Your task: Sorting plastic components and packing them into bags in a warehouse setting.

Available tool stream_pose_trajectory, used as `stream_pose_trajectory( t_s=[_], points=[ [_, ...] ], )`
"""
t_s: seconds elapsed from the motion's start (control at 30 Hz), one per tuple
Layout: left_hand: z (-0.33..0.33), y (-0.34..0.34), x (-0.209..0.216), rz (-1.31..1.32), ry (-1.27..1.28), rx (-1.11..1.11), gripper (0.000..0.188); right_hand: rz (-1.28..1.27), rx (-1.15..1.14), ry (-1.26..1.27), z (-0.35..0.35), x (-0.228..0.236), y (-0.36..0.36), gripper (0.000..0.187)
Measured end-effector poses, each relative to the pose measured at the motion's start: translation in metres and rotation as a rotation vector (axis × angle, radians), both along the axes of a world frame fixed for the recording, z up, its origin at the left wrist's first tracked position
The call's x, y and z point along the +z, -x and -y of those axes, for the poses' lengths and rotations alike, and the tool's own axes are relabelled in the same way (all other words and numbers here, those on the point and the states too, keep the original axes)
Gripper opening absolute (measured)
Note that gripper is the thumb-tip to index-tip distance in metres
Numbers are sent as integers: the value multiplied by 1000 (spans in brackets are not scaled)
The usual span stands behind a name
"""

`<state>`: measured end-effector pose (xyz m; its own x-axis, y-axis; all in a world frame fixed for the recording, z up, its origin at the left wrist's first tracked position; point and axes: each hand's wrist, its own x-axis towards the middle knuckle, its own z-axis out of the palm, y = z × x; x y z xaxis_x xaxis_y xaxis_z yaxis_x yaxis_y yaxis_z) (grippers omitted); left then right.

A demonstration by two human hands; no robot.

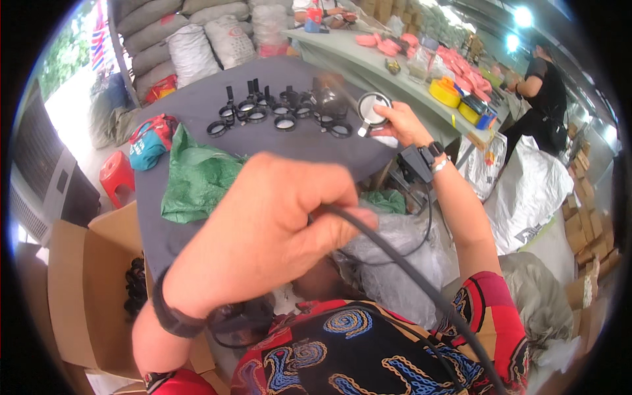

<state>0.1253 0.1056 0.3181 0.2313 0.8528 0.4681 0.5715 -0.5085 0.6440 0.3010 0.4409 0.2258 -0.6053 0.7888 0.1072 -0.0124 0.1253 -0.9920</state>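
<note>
Close in front of me, my left hand (283, 217) is closed, its thumb and fingers pinching a thick black cable (415, 276) that runs down to the lower right. Farther off, over the right edge of the grey table (197, 76), my right hand (403, 124) grips a small round mirror (372, 108) with a black rim and a light tab at its bottom. Several similar black-rimmed round mirrors (284, 123) with short upright stems stand grouped on the table, left of my right hand. A crumpled dark translucent bag (329, 99) is beside them.
A green woven sack (197, 174) and a red-and-teal bag (153, 141) lie on the table's left. Below stands an open cardboard box (85, 289) with black parts. A red stool (117, 176) is behind it. Another person (543, 92) works by the long bench (368, 59) with pink pieces.
</note>
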Motion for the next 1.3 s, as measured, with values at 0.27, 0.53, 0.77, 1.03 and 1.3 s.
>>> stream_pose_trajectory(
  t_s=[0.27,0.53,0.77,1.03,1.3],
  points=[
    [3,-10,10,-57,-51,-323,13,4,-79,-103,-2,6,20,37],
    [45,-77,31,35,-71,-760,33,90,-128,-130,-20,1,37,35],
    [73,-53,22,221,-7,-753,42,147,-141,-109,-26,-18,39,28],
    [67,-89,-4,138,-454,-753,19,154,-171,-71,-28,-24,37,27],
    [69,-116,15,57,-258,-875,18,221,-164,-132,-17,-12,43,26]
  ],
)
